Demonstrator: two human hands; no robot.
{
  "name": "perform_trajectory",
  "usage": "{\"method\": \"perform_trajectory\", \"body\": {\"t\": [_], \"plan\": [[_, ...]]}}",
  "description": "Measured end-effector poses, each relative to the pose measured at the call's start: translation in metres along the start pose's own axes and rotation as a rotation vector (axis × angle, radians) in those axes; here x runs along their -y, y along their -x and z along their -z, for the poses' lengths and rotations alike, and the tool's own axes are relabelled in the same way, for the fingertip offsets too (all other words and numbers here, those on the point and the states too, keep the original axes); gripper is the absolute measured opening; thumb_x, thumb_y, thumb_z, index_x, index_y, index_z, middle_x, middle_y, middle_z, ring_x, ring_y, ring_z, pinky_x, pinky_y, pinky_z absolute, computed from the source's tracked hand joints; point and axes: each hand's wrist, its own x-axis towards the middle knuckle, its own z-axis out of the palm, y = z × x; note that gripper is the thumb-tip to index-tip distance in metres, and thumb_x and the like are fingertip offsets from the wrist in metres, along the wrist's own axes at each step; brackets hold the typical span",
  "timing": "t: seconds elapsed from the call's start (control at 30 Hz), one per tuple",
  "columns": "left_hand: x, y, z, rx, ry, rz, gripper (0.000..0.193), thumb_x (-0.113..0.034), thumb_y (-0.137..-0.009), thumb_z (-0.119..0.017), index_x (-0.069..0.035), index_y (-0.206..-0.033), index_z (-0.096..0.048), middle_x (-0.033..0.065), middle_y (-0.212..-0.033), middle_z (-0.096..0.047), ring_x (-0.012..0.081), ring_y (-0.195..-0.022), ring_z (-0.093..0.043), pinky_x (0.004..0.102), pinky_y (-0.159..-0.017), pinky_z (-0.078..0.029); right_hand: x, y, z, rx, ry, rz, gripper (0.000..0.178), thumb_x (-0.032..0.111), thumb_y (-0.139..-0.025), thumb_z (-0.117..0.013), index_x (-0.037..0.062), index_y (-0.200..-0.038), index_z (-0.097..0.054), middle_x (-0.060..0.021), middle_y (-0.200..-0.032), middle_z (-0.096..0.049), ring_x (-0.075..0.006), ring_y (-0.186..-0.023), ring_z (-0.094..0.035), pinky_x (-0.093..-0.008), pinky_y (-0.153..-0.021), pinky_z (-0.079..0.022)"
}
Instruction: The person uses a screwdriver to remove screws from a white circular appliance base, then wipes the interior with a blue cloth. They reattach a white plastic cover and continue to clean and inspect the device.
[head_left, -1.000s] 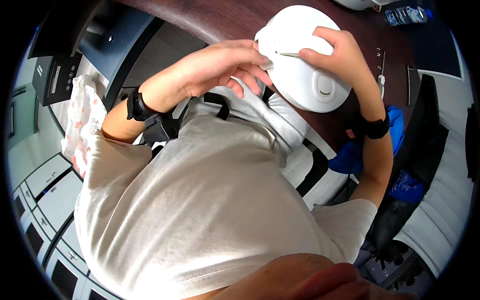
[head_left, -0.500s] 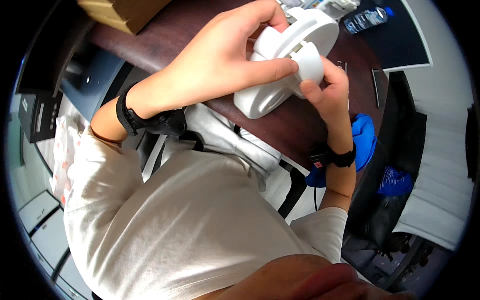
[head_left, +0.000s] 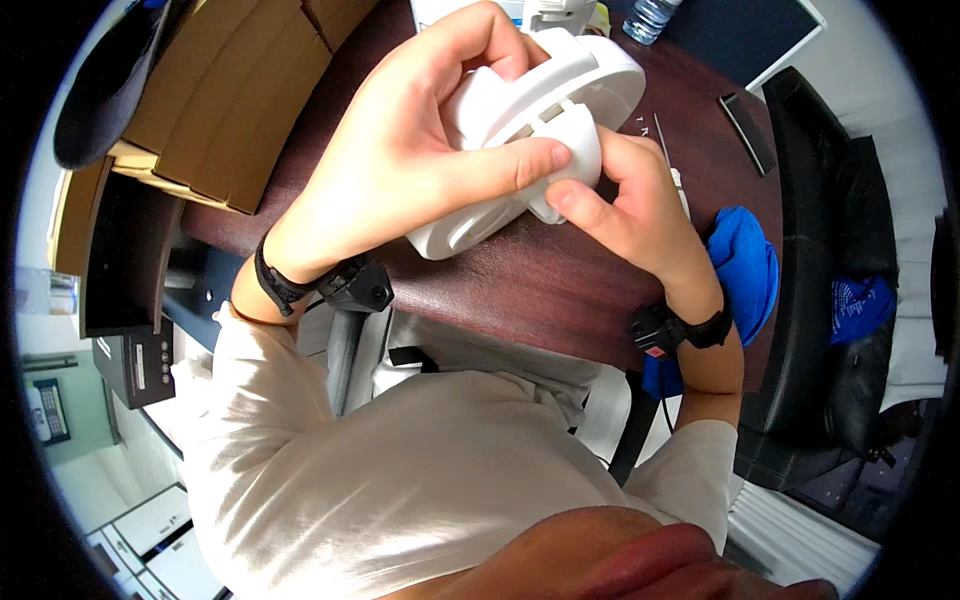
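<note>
Seated at a dark wooden desk [head_left: 560, 290], the person holds a round white plastic device [head_left: 520, 130] in both hands, raised just above the desktop and tilted on edge.

Left hand [head_left: 410, 170]: fingers curled over the top of the housing, thumb pressed flat along a smaller white inset piece [head_left: 565, 150] on its face. Closed firmly on the device.

Right hand [head_left: 630, 205]: grips from below and the side, thumb tip meeting the lower edge of the inset piece. Also closed on it; the fingers behind the housing are hidden.

Around: cardboard boxes [head_left: 230, 90] at the left desk corner, a blue cloth [head_left: 745, 265] near the right wrist, a thin rod-like tool [head_left: 662, 140] on the desk beyond the device, a black chair [head_left: 840, 270] to the right.

Risks, as judged: both thumbs bear on the same small part, so uneven pressure could snap a plastic clip or make it pop free suddenly. The device is held in the air on edge; a slip would drop it onto the desk.
</note>
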Motion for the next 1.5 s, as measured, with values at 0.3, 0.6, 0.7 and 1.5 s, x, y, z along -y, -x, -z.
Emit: {"method": "perform_trajectory", "body": {"t": [0.3,0.6,0.7,1.5], "plan": [[0.023,-0.016,-0.006,-0.007,0.001,-0.057,0.032,-0.002,-0.072,-0.071,-0.006,-0.086,-0.042,0.0066,-0.097,-0.055,0.0096,-0.088,-0.052,0.0208,-0.077,-0.041,-0.02,0.001,0.005,-0.032,0.006,-0.084,0.038,0.032,-0.076,-0.07,-0.0029,-0.087,-0.061,-0.0179,-0.075,-0.063,-0.0272,-0.069,-0.065,-0.0335,-0.063,-0.049],[0.028,-0.022,0.002,-0.103,0.08,-0.02,0.029,-0.003,-0.073,-0.07,-0.008,-0.081,-0.042,0.0035,-0.087,-0.055,0.0081,-0.081,-0.051,0.0209,-0.073,-0.042,-0.024,-0.003,-0.003,-0.163,-0.023,-0.127,0.036,0.032,-0.078,-0.069,-0.0018,-0.087,-0.06,-0.0116,-0.073,-0.063,-0.0154,-0.066,-0.061,-0.0277,-0.06,-0.047],[0.05,-0.025,0.022,-0.114,0.196,0.098,0.019,-0.013,-0.079,-0.065,-0.003,-0.093,-0.055,0.0079,-0.088,-0.063,0.0129,-0.075,-0.062,0.0235,-0.066,-0.05,-0.025,-0.002,-0.005,-0.211,-0.131,-0.134,0.029,0.027,-0.084,-0.063,-0.0015,-0.09,-0.06,-0.0068,-0.077,-0.062,-0.0104,-0.069,-0.058,-0.0248,-0.061,-0.046],[0.129,-0.006,0.067,-0.153,0.856,0.66,0.028,-0.019,-0.09,-0.049,0.001,-0.106,-0.058,0.0119,-0.091,-0.067,0.0155,-0.075,-0.067,0.0258,-0.066,-0.056,-0.028,0.001,0.042,0.249,0.198,0.153,0.068,0.014,-0.068,-0.065,-0.0034,-0.127,-0.037,-0.0185,-0.115,-0.044,-0.0278,-0.108,-0.045,-0.0341,-0.091,-0.038]]}}
